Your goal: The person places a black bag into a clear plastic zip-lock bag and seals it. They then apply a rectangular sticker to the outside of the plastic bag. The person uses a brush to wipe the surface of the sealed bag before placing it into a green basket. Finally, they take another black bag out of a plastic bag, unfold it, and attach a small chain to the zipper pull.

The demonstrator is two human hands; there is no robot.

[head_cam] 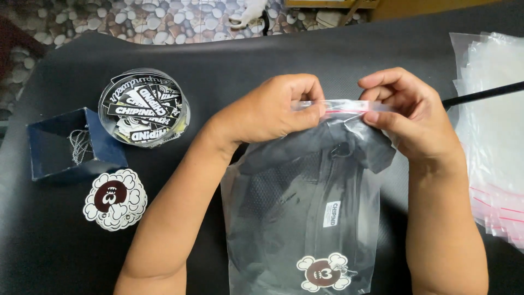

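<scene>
Clear zip bag [305, 218] with folded black garment [305, 186] inside lies mid black bench [218, 60], right of round sticker tub [144, 107]. Left hand [273, 109] and right hand [406, 112] both pinched on zip strip [344, 107]. Step: sealing. Next: firm even press along strip.

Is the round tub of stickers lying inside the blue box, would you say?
No, the tub stands on the black table beside the blue box, which holds a chain.

Both forearms are bare up to the frame's lower edge, with no sleeve in view. The left hand [273, 109] and right hand [412, 112] are bare, fingernails short and unpainted.
</scene>
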